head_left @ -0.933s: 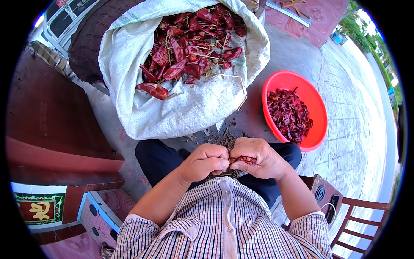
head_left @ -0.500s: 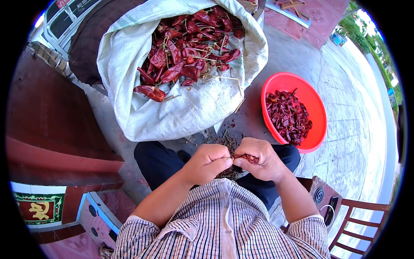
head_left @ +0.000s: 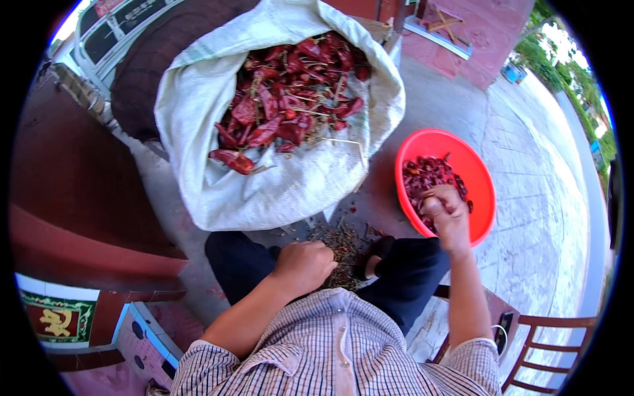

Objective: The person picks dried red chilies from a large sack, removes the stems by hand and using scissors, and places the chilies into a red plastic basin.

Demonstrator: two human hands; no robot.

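Observation:
A white woven sack (head_left: 277,204) with its mouth rolled open holds dried red chili peppers (head_left: 290,99), some with stems. To its right stands a red plastic basin (head_left: 481,191) containing darker red chili pieces (head_left: 429,173). My right hand (head_left: 448,216) is over the near part of the basin, its fingers curled and thumb folded in; anything inside them is hidden. Above my lap my left hand (head_left: 304,267) is closed in a fist, and its contents cannot be seen.
Stems and bits of debris (head_left: 343,244) litter the floor between my legs. A dark red wooden piece of furniture (head_left: 86,178) stands at left. A slatted wooden chair (head_left: 555,350) is at the lower right, and a pink panel (head_left: 489,39) at the far right.
My right hand has left my left hand and moved forward and right to the basin. The chili seen in it before no longer shows. My left hand has moved slightly left and nearer.

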